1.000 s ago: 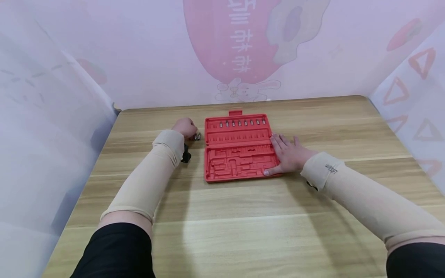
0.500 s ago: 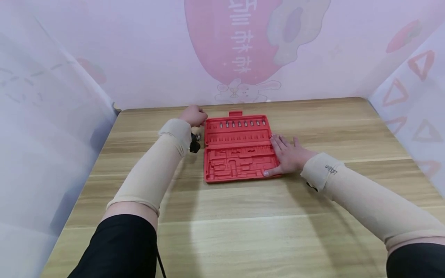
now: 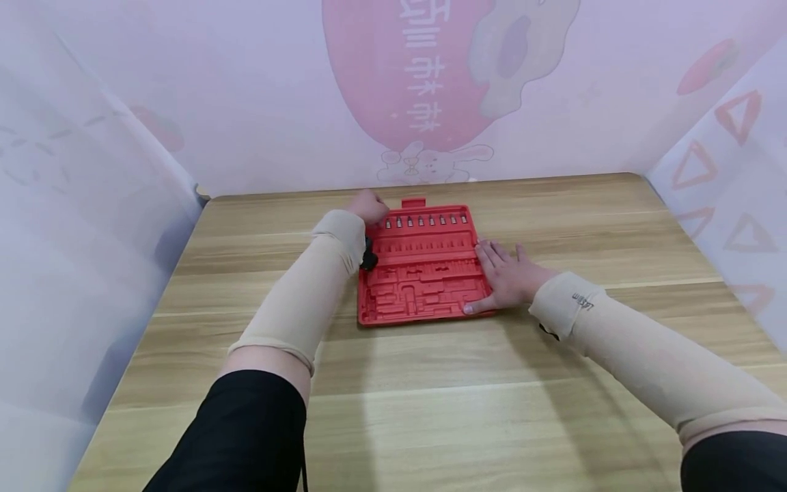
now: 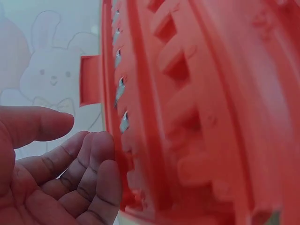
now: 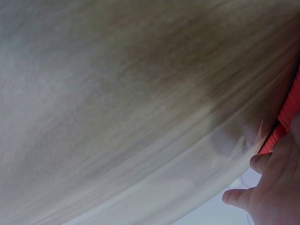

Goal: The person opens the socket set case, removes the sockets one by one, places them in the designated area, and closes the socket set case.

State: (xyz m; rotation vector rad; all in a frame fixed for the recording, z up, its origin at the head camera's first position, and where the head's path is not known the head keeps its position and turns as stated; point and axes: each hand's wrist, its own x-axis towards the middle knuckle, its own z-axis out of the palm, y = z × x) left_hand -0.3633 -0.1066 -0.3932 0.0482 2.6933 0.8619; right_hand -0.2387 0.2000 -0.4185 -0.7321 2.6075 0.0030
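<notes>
A red plastic bit case [image 3: 424, 258] lies unfolded on the table, with a row of small metal screwdriver bits [image 3: 432, 221] upright in its far half. My left hand [image 3: 367, 207] is at the far left corner of the case, beside the left end of that row. In the left wrist view its fingers [image 4: 101, 145] are loosely bent, the thumb stands apart from them, and I see nothing between. My right hand [image 3: 510, 277] lies spread on the case's right edge, thumb on the near corner. The loose bits left of the case are hidden behind my left forearm.
The case stands on a wood-grain table [image 3: 467, 410]. A printed pale wall sheet [image 3: 264, 102] rises behind the table's far edge, with more sheeting at both sides. The near half of the case holds moulded recesses [image 3: 418, 294]. A black wrist camera [image 3: 369, 258] hangs over the case's left edge.
My left hand has moved from the loose bits, away from me and right, to the case's far left corner, and its forearm now covers those bits. The right hand has stayed put.
</notes>
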